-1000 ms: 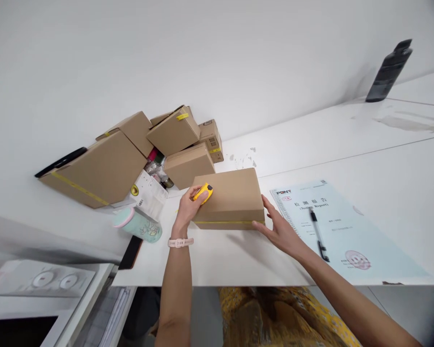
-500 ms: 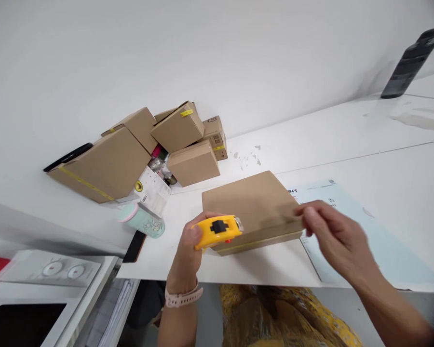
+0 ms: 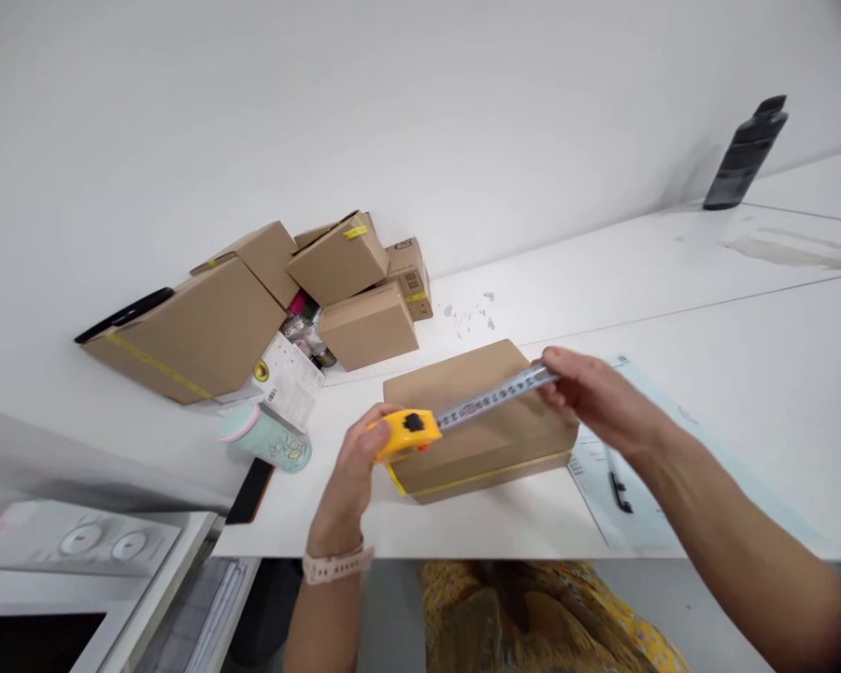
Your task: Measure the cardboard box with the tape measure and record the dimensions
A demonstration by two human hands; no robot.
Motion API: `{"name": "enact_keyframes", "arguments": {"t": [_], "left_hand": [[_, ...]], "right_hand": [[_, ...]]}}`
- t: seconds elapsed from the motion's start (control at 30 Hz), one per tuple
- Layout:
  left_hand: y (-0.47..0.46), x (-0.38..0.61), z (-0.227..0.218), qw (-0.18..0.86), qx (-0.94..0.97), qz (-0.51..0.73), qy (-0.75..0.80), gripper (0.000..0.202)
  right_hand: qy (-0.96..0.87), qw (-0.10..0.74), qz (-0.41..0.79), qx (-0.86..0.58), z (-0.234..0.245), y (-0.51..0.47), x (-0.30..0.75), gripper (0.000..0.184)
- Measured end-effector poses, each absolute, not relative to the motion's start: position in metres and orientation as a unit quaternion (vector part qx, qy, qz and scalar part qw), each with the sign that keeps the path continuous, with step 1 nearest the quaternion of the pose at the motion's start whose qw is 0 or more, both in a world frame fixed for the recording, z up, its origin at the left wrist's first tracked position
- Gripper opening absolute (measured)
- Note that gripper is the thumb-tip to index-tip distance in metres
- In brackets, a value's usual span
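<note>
My left hand (image 3: 361, 447) is wrapped around a yellow tape measure (image 3: 410, 436) with a black slider. Its silver, numbered blade (image 3: 494, 396) runs out to the upper right. My right hand (image 3: 589, 393) pinches the free end of that blade. Beneath the stretched blade, a closed cardboard box (image 3: 477, 453) lies on the white table, with yellow tape along its near edge. The blade passes over the top of this box; whether it touches the cardboard I cannot tell.
Several cardboard boxes (image 3: 368, 327) are stacked against the wall at the left. A mint tumbler (image 3: 273, 439) lies before them, beside a dark flat object (image 3: 252, 491). A light blue sheet (image 3: 645, 519) with a pen (image 3: 620, 494) is at the right. A black bottle (image 3: 747, 154) stands far right.
The tape blade is now drawn out between my hands. My right hand has left the box's right edge and moved up and left to the blade's end. The pen has come into view.
</note>
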State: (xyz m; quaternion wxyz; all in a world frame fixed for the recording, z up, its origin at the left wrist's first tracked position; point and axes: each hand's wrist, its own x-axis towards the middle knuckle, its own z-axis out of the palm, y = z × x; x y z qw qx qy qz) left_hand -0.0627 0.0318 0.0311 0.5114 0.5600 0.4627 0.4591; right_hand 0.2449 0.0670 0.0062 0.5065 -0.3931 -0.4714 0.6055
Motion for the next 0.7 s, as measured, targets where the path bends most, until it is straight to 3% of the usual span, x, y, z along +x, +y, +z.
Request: {"name": "enact_keyframes", "arguments": {"t": [0.1, 0.33, 0.7], "left_hand": [[0.045, -0.098, 0.025, 0.466, 0.530, 0.480, 0.522, 0.044], [0.062, -0.140, 0.001, 0.457, 0.468, 0.461, 0.599, 0.044], [0.086, -0.153, -0.005, 0.491, 0.490, 0.412, 0.591, 0.047]], "right_hand": [[-0.485, 0.532, 0.546, -0.428, -0.013, 0.097, 0.279, 0.052], [-0.576, 0.439, 0.476, -0.499, -0.059, 0.121, 0.284, 0.055], [-0.604, 0.358, 0.415, -0.579, -0.061, 0.115, 0.273, 0.055]]}}
